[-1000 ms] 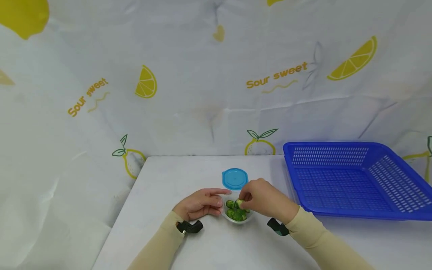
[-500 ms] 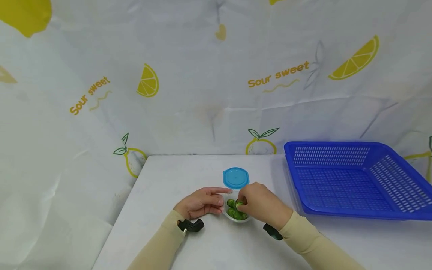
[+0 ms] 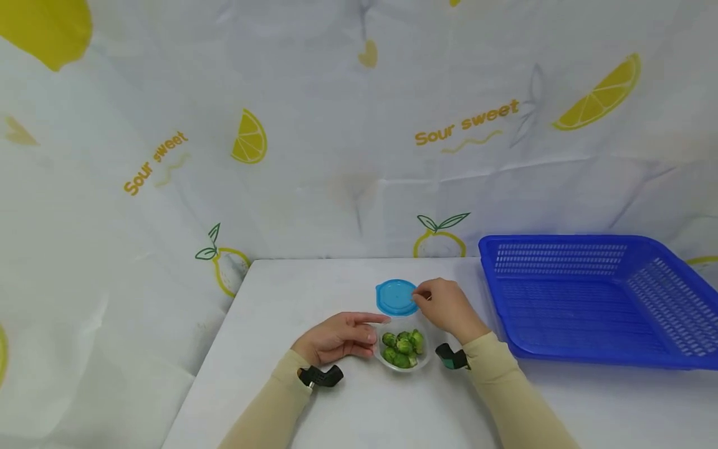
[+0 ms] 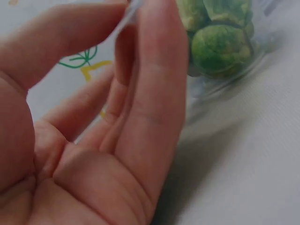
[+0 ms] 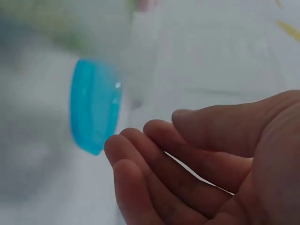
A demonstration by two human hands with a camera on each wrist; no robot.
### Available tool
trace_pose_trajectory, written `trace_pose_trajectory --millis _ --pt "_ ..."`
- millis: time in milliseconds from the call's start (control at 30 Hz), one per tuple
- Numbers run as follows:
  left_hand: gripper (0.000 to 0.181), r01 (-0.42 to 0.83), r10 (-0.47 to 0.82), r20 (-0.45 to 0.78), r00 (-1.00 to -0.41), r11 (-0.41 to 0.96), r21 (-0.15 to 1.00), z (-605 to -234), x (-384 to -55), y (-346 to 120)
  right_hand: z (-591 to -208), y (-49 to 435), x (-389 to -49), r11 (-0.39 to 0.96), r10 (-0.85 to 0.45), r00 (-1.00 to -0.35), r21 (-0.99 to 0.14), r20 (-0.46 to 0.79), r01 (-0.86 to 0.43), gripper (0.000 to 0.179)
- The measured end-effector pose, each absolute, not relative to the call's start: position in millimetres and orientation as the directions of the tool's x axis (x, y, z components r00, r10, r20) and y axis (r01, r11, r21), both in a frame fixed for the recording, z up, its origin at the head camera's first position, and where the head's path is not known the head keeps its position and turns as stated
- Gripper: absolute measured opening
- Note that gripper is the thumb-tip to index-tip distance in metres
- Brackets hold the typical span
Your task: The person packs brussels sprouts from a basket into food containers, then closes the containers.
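Note:
A small clear container (image 3: 424, 357) filled with Brussels sprouts (image 3: 402, 345) stands on the white table. At its left side my left hand (image 3: 339, 338) holds the wall; in the left wrist view the thumb and fingers (image 4: 159, 70) close around its clear edge. Behind the container lies a light blue lid (image 3: 395, 297), flat on the table. My right hand (image 3: 445, 305) hovers at the lid's right edge. In the right wrist view its fingers are loosely bent, nothing is between them, and the lid (image 5: 91, 105) appears just beyond the fingertips.
A large blue plastic basket (image 3: 578, 358) with slotted walls occupies the right side of the table. Behind the table hangs a white cloth (image 3: 336, 206) printed with lemons. A black wrist camera (image 3: 321, 376) is strapped at the left wrist.
My right hand has come up out of the container, away from the sprouts, and moved back and right to the blue lid. The left hand has stayed at the container.

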State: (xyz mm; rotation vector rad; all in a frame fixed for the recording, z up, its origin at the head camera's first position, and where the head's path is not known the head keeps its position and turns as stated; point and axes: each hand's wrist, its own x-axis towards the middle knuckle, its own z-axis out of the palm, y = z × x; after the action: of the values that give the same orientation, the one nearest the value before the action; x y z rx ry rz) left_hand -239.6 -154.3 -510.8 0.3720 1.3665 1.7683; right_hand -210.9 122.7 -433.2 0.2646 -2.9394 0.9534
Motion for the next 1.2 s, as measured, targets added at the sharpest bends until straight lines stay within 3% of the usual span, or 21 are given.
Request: trace_pose_trajectory --millis 100,300,400,733,933,1200 --pt "0.050 -0.403 0.708 -0.301 -0.639 0.026 0.915 -503 -243 -156 -447 130 -221 0.798 -0.100 -0.994 -0.594 0.033 -0.100 0.025" --pt "0.048 -0.247 0.475 -0.323 -0.818 0.217 0.944 -477 -264 -158 -460 136 -237 0.776 -0.068 -0.998 -0.628 -0.005 -0.049 0.032" --pt "0.049 -0.203 0.399 -0.313 -0.862 0.295 0.934 -469 -277 -149 -465 134 -243 0.777 -0.078 -0.997 -0.628 -0.026 -0.044 0.038" --pt "0.045 -0.295 0.294 -0.406 -0.865 0.357 0.887 -461 -290 -107 -475 131 -248 0.755 -0.105 -0.992 -0.654 -0.070 -0.034 0.042" --pt "0.048 -0.380 0.218 -0.449 -0.867 0.295 0.877 -459 -292 -102 -477 130 -249 0.758 -0.099 -0.993 -0.652 -0.060 -0.036 0.040" --pt "0.058 -0.467 0.216 -0.501 -0.838 0.190 0.864 -461 -293 -103 -476 133 -248 0.708 -0.031 -0.999 -0.706 -0.037 0.004 0.036"
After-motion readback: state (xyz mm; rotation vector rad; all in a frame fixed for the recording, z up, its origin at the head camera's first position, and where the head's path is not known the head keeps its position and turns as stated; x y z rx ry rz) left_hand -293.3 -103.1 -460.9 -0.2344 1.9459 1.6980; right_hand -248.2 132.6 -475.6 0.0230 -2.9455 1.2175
